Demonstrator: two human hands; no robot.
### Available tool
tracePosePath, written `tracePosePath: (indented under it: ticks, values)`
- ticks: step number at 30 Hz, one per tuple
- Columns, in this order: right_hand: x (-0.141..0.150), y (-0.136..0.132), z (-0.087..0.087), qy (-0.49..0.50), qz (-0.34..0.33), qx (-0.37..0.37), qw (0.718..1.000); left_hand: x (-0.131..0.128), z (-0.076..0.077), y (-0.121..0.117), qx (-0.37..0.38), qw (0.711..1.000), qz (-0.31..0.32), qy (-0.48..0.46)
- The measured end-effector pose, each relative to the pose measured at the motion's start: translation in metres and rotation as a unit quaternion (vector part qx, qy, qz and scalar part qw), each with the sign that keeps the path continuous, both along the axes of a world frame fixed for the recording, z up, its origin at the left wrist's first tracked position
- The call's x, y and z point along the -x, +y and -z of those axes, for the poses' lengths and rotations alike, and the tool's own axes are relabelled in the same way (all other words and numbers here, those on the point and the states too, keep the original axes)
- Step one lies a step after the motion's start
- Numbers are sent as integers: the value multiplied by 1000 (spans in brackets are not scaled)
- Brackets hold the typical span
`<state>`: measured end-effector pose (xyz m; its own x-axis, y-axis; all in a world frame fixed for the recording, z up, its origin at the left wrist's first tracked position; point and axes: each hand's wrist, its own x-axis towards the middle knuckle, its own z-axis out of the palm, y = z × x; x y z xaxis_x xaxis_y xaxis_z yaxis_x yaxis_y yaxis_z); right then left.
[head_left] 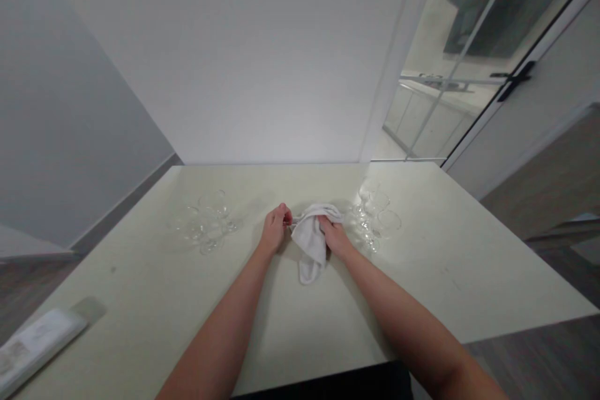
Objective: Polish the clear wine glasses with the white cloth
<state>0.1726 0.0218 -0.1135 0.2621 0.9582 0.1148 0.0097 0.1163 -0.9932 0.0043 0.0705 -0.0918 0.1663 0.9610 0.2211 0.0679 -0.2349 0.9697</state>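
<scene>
Head view: 2 bare forearms are seen reaching forward over a pale tabletop [154, 275]. A white cloth [312, 244] is held between both hands near the middle of the tabletop, its loose end hanging down toward the surface. The left hand [274, 229] is closed at the cloth's left edge, its grip pinched tight around something small there; whether a glass is wrapped inside cannot be told. The right hand [334, 234] is closed over the cloth's upper right part, with the fabric bunched under the fingers.

A cluster of clear glasses [206, 222] is set on the tabletop to the left of the hands, well apart from them. A second cluster of clear glasses [377, 215] is set to the right, just beside the right hand. A flat white packet [37, 340] lies at the near left edge of the tabletop. A glass door [469, 56] with a dark frame is seen behind, at the right.
</scene>
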Motion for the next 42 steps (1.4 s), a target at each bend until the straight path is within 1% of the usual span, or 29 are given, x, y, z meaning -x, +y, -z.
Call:
tracePosePath:
  ticks: [1, 3, 5, 7, 8, 9, 12, 14, 15, 17, 18, 21, 22, 23, 25, 28, 30, 32, 33, 35, 37, 38, 40, 42]
  values:
    - [-1, 1, 0, 12, 10, 7, 1000, 1, 1, -1, -21, 1000, 9, 0]
    - [-3, 2, 0, 39, 27, 27, 999, 4, 2, -5, -87, 996, 19, 2]
    - [-4, 3, 0, 60, 32, 46, 997, 6, 2, -9, -158, 987, 14, 13]
    - [-5, 2, 1, 60, 22, 50, 997, 7, 1, -11, -192, 981, 4, 33]
    - [-5, 1, 1, 47, 6, 40, 998, 7, 1, -10, -186, 982, 1, 40]
    - [-4, 0, 0, 24, -16, 22, 999, 6, 0, -9, -162, 986, -5, 38]
    - [0, -5, -4, -59, -75, -61, 994, 4, 0, -1, -21, 1000, -17, -4]
    - [2, -7, -6, -88, -84, -97, 988, 2, -1, 3, 51, 998, -20, -29]
    - [3, -7, -6, -88, -80, -100, 988, 2, -1, 4, 64, 997, -19, -32]
    - [2, -5, -5, -67, -73, -77, 992, 0, -1, 3, 49, 998, -20, -29]
    - [1, -4, -4, -48, -59, -58, 995, 0, -2, 2, 31, 999, -20, -24]
    - [-1, -1, -3, 7, 12, -2, 1000, -1, -3, -5, -19, 1000, -14, -10]
    - [-1, 0, -3, 15, 26, 6, 1000, 0, -3, -7, -28, 999, -13, -7]
    - [-1, 0, -3, 18, 27, 6, 999, 0, -3, -7, -32, 999, -15, -6]
    - [-1, -2, -5, 5, -12, -15, 1000, 1, -3, -5, -21, 1000, -19, -9]
    - [1, -6, -8, -56, -80, -77, 992, 2, -2, 2, 39, 999, -22, -27]
    - [2, -8, -9, -93, -107, -105, 984, 3, -1, 6, 76, 996, -21, -42]
    - [2, -7, -8, -91, -112, -102, 984, 3, 1, 7, 82, 995, -24, -51]
    - [1, -6, -6, -74, -99, -88, 988, 3, 1, 7, 78, 995, -27, -53]
    - [0, -3, -3, -17, -41, -35, 998, 2, 2, 5, 67, 995, -35, -62]
    - [-1, -1, 1, 45, 18, 26, 998, 1, 2, 3, 60, 995, -38, -75]
    - [-1, 0, 2, 74, 32, 48, 996, 1, 1, 2, 60, 994, -37, -80]
    - [0, 1, 3, 134, 14, 74, 988, -1, 0, 0, 71, 992, -34, -94]
    - [1, -1, 3, 170, -32, 78, 982, -1, -1, 0, 87, 990, -29, -107]
